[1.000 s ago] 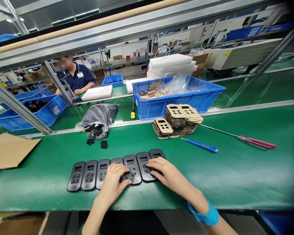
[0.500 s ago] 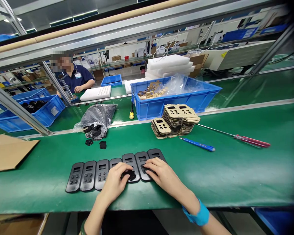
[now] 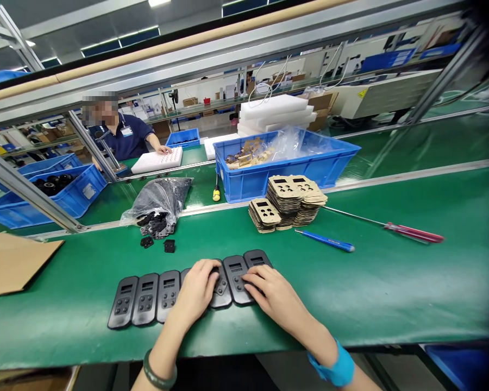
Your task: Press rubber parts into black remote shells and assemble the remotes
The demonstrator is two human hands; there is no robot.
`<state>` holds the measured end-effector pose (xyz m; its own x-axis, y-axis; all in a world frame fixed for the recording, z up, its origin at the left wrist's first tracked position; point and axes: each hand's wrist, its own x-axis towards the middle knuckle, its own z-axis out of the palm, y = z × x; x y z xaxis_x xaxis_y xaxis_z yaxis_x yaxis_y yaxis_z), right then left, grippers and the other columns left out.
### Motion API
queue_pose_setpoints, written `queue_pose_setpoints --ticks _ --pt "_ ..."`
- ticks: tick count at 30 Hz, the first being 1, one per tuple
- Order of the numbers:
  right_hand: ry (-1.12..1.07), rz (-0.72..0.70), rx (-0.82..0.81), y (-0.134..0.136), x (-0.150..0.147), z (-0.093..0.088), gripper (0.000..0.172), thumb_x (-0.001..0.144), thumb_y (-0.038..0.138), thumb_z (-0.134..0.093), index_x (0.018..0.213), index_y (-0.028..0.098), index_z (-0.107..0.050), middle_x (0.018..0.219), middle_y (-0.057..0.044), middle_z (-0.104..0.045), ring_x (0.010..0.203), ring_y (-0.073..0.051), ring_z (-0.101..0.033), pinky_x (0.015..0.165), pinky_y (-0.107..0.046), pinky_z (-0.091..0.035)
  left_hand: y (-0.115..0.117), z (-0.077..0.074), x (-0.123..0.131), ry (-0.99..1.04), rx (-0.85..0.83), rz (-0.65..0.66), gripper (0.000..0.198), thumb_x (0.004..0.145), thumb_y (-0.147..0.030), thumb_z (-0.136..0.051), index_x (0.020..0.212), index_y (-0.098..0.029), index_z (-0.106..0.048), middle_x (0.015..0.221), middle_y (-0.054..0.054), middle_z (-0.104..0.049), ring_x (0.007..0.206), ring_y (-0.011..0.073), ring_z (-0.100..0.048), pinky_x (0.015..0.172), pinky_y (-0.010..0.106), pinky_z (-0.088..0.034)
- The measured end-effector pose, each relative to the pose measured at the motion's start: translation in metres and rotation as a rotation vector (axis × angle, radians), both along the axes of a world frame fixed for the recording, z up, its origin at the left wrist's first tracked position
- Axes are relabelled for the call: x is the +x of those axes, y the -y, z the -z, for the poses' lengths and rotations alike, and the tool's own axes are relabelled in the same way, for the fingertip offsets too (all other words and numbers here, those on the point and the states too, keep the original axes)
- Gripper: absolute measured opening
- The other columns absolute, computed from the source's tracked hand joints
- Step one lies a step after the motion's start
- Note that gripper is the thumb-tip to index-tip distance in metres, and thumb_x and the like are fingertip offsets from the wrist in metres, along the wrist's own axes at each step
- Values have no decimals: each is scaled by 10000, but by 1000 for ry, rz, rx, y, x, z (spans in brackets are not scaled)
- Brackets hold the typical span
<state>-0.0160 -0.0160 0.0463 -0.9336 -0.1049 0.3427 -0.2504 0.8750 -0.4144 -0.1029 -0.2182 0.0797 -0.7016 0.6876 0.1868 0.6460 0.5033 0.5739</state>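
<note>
Several black plastic remote-control housings stand side by side in a row, the leftmost housing (image 3: 123, 305) showing four round buttons. My left hand (image 3: 196, 290) curls over the middle of the row, finger and thumb at a small black button pad (image 3: 220, 288) that sits askew on one housing. On the adjoining housing (image 3: 234, 266), another button pad (image 3: 238, 283) lies in the button area. My right hand (image 3: 271, 288) has its bent fingertips at that pad's right edge and partly covers the last housing (image 3: 257, 257).
Loose button pads (image 3: 169, 246) lie before a clear plastic bag (image 3: 163, 198) of more. Beige cut-out sheets (image 3: 293, 198) are stacked by a blue bin (image 3: 244, 184). A blue pen-like tool (image 3: 326, 240) and a screwdriver (image 3: 413, 232) lie right. A co-worker (image 3: 128, 136) sits across.
My left hand has shifted slightly up and left, and the button pad beside it shows more clearly on the housing. My right fingers have drawn a little to the right. The co-worker's hand reached the white foam tray.
</note>
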Motion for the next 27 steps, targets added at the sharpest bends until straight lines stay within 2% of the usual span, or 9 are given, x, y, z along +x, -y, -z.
queue_pose_setpoints --ticks 2,4,7,9,12,16,21,24,27 --pt "-5 5 -18 -3 0 1 171 926 151 -500 1013 178 -644 962 -78 -635 892 -230 -583 792 -392 -496 3 3 6 -51 -69 -43 227 877 -284 -577 1087 -200 -592 1044 94 -643 983 281 -585 865 454 -484" --pt "-10 10 -34 -5 0 2 177 928 155 -491 1012 186 -644 962 -78 -637 895 -230 -584 794 -391 -498 6 4 10 -83 -128 -35 237 826 -262 -648 1053 -201 -623 1002 85 -656 929 288 -585 818 464 -491" --pt "-18 17 -52 -8 -2 4 192 933 161 -473 1011 188 -646 963 -84 -639 886 -234 -586 781 -398 -501 11 5 13 -118 -167 17 234 861 -145 -557 1068 -214 -641 1044 72 -676 944 258 -593 823 434 -500" --pt "-23 19 -61 -9 -2 4 195 935 166 -468 1010 181 -647 961 -86 -640 879 -235 -590 780 -405 -502 15 7 12 -144 -174 54 267 883 -128 -514 1087 -230 -653 1095 64 -681 989 243 -598 865 424 -499" --pt "-28 24 -72 -11 -2 5 196 935 172 -470 1014 178 -649 962 -86 -645 882 -236 -594 794 -414 -501 19 12 9 -187 -177 92 255 911 -168 -510 1093 -238 -675 1166 66 -672 1045 238 -604 917 423 -495" --pt "-32 30 -82 -11 -1 6 195 934 178 -474 1016 186 -651 965 -80 -647 894 -235 -599 798 -407 -501 18 19 10 -239 -186 113 246 933 -206 -493 1063 -236 -699 1149 77 -683 1021 247 -620 883 433 -512" --pt "-40 19 -89 -11 -1 7 192 942 182 -461 1012 181 -640 960 -81 -644 894 -240 -598 786 -409 -505 14 14 13 -257 -216 84 209 919 -266 -535 1034 -239 -707 1039 63 -713 902 231 -631 787 399 -521" --pt "-62 17 -109 -14 0 8 199 950 204 -446 1008 188 -635 961 -82 -648 895 -240 -603 790 -411 -510 21 7 -7 -259 -230 7 225 915 -311 -545 1087 -258 -682 1077 56 -701 944 216 -626 842 381 -504" --pt "-82 17 -137 -16 3 9 203 952 225 -440 1002 200 -635 962 -84 -651 893 -242 -607 766 -403 -520 38 0 -51 -265 -231 -198 282 922 -227 -505 1177 -209 -625 1156 110 -658 1045 240 -594 913 425 -470"
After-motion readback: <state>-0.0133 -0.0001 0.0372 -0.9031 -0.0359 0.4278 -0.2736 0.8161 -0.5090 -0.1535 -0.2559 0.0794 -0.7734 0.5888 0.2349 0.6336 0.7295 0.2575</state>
